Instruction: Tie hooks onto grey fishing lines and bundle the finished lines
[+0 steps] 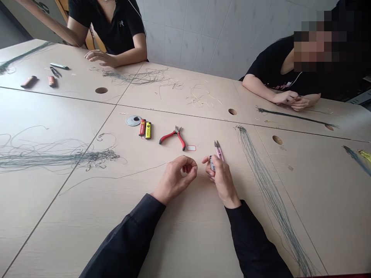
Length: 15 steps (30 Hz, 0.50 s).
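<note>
My left hand (179, 175) is closed in a pinch on a thin dark line (116, 177), which trails leftward over the table. In my right hand (223, 179) is a small lighter (212, 163) with a pale label, gripped under the thumb. Just beyond that hand lie thread snips (219, 151) with pink handles, points facing away. Red-handled pliers (174, 137) rest a little past my left hand, beside a small red-edged label (191, 148). A red lighter (142, 127) and a yellow lighter (148, 130) lie next to a round grey lid (133, 120).
A bundle of greenish lines with hooks (95, 156) lies at left, another bundle (269, 193) at right. Across the table (188, 239) sit two people, one with a hand (101, 58) near tangled lines (139, 76), the other with hands (292, 101) together. Round holes (277, 140) pierce the tabletop.
</note>
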{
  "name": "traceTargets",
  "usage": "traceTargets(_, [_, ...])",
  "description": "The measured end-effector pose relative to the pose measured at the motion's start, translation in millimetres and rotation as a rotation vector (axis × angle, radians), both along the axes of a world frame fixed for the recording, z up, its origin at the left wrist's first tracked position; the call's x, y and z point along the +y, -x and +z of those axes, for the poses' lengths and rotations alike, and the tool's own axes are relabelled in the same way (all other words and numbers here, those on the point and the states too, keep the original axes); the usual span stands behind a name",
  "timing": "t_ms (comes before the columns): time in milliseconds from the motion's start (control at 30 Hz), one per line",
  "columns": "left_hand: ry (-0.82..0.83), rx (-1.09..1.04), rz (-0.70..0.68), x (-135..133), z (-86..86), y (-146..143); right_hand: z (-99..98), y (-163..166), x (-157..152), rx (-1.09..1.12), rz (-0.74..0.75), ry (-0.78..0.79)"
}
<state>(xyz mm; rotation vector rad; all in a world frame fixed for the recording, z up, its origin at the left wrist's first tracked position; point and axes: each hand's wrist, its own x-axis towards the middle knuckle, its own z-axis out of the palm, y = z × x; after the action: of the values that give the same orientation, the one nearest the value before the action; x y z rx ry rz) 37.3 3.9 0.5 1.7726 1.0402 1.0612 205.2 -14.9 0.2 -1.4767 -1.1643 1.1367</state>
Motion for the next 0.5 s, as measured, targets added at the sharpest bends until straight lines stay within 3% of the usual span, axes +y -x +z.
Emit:
traceTargets(233, [0.085,-0.002,0.064,2.1,-5.8,-0.7,4.0,4.2,-1.6,-0.185,0.107,-0.095])
traceTargets(500, [0.144,-0.012,0.044,-0.4,-1.1,-0.8,5.2,4.0,-2.5,-0.203,0.129,-0.097])
